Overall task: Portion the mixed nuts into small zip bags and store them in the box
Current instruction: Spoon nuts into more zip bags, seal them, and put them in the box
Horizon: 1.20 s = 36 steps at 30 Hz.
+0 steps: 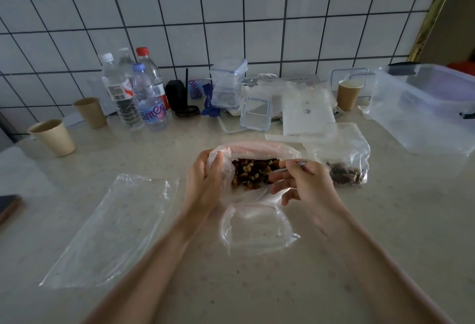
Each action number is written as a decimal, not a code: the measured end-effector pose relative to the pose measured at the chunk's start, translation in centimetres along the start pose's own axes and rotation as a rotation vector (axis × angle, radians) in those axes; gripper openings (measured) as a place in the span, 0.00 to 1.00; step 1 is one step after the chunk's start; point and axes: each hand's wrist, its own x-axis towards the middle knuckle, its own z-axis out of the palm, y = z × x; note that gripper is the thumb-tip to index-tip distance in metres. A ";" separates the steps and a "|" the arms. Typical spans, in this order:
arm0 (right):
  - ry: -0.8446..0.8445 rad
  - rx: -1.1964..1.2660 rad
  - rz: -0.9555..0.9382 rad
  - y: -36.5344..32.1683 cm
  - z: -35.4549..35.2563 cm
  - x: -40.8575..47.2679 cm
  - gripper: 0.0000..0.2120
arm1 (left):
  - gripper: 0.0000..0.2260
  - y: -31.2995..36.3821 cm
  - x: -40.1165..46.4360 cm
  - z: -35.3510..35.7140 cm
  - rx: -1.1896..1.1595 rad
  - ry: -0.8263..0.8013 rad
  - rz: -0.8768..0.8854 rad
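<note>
A large clear bag of mixed nuts [253, 173] lies open at the centre of the counter. My left hand [204, 182] grips its left rim and holds the mouth open. My right hand [299, 182] holds a thin metal spoon [293, 165] whose tip reaches into the nuts. In front of the big bag lies a small empty zip bag [257, 228]. A small zip bag with some nuts in it [344, 161] lies to the right. Flat on the counter to the left is an empty zip bag [113, 228]. The big clear storage box [431, 110] stands open at the far right.
Water bottles [138, 92], paper cups [52, 137] [348, 93], small clear lidded containers [228, 84], a white box [307, 115] and a black item [177, 94] line the tiled wall. A dark phone-like object [7, 206] lies at the left edge.
</note>
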 end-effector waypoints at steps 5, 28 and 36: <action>-0.021 0.064 0.063 -0.2 0.3 -0.3 0.11 | 0.12 0.6 -0.4 -0.3 -0.045 -0.041 0.005; -0.022 0.241 0.039 -1.8 -1.1 -0.4 0.13 | 0.06 3.2 -2.0 -3.6 0.387 -0.105 0.527; -0.129 0.218 -0.032 -3.2 -2.4 -0.8 0.13 | 0.11 2.6 -5.0 -4.8 0.520 -0.324 0.263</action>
